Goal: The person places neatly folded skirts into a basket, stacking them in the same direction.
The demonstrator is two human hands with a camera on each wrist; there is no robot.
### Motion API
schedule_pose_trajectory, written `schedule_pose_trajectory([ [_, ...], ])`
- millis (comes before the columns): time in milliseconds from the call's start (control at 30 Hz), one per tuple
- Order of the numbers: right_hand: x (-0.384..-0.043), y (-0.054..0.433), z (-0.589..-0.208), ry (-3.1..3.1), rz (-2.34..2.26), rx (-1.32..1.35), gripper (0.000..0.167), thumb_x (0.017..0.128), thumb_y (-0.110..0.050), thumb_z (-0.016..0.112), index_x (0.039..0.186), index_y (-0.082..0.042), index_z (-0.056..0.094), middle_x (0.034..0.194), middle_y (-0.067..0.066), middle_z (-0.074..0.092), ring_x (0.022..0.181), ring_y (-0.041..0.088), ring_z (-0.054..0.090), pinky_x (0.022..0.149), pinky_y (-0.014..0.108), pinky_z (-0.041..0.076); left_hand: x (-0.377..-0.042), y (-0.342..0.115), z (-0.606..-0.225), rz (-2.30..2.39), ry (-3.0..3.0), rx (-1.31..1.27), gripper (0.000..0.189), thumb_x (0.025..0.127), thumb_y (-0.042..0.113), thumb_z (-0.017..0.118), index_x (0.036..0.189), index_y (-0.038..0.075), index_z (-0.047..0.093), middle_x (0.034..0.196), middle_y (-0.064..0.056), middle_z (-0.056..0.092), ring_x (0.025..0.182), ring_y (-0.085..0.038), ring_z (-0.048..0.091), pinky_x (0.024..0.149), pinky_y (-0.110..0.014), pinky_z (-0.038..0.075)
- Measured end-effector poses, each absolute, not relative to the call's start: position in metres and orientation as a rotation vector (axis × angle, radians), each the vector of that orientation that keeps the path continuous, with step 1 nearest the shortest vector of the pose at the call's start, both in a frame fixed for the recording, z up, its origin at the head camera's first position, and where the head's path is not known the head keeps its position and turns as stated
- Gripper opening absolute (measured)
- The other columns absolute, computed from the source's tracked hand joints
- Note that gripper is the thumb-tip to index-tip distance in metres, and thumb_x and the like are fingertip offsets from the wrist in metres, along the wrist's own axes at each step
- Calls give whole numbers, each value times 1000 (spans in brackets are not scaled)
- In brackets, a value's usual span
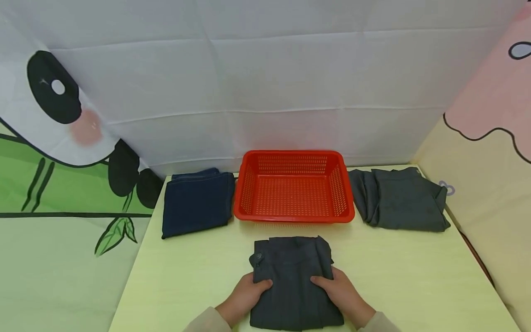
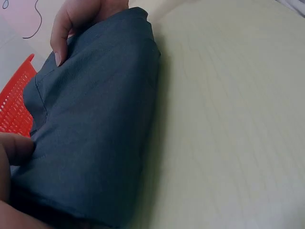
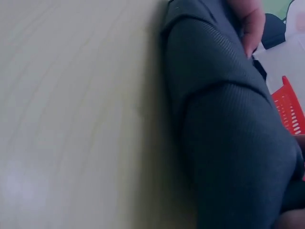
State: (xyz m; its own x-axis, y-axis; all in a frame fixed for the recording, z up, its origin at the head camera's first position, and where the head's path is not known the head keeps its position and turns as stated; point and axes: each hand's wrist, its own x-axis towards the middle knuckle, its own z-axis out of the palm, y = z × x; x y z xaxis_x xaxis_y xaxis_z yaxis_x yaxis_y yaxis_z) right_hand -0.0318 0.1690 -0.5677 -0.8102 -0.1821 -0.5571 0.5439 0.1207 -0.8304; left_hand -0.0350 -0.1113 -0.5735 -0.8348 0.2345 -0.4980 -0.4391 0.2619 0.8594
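Observation:
A folded dark grey pleated skirt (image 1: 295, 295) lies at the near middle of the table, its waistband and a round button (image 1: 257, 257) toward the far side. On its left edge my left hand (image 1: 245, 295) grips it, thumb on top and the other fingers hidden underneath. My right hand (image 1: 342, 293) holds the opposite edge in the same way. In the left wrist view the folded skirt (image 2: 95, 119) shows thick and rounded along its near side. Overlapping pleats of the skirt (image 3: 228, 114) show in the right wrist view.
Beyond the skirt stands a red plastic basket (image 1: 294, 219) with perforated walls and nothing inside. Folded dark blue jeans (image 1: 198, 203) lie to its left, a folded dark grey garment (image 1: 408, 200) to its right. Printed cloth (image 1: 265, 78) hangs around the pale yellow table (image 1: 186, 272).

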Motion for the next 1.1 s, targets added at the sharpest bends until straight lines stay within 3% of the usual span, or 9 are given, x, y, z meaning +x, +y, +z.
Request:
schedule_pose_trajectory([
  [400, -30, 184, -570, 1266, -2070, 322, 77, 102, -20, 64, 158, 9, 19, 141, 14, 58, 123, 26, 62, 106, 46, 49, -27, -109, -567, 1738, 1906, -231, 53, 101, 25, 65, 141, -8, 54, 125, -13, 69, 113, -27, 67, 95, -45, 55],
  [633, -39, 189, -522, 1267, -2095, 232, 67, 105, -19, 58, 156, 8, 24, 138, 11, 61, 123, 25, 62, 106, 44, 49, -36, -111, -522, 1848, 1767, -233, 58, 101, 27, 66, 146, -7, 49, 131, -13, 67, 116, -26, 67, 97, -43, 55],
  [900, -62, 195, -458, 1305, -2113, 40, 68, 107, -15, 54, 159, 6, 14, 146, 10, 54, 128, 23, 59, 109, 44, 46, -60, -114, -460, 1954, 1657, -101, 60, 104, 26, 62, 151, -6, 42, 139, -17, 62, 122, -27, 64, 101, -41, 53],
  [1100, -92, 192, -434, 1461, -2121, 40, 62, 105, -19, 58, 155, 2, 27, 141, 12, 56, 121, 26, 64, 102, 45, 52, -93, -114, -435, 1946, 1700, -8, 60, 105, 24, 60, 155, -1, 38, 147, -19, 55, 126, -30, 61, 104, -43, 51],
])
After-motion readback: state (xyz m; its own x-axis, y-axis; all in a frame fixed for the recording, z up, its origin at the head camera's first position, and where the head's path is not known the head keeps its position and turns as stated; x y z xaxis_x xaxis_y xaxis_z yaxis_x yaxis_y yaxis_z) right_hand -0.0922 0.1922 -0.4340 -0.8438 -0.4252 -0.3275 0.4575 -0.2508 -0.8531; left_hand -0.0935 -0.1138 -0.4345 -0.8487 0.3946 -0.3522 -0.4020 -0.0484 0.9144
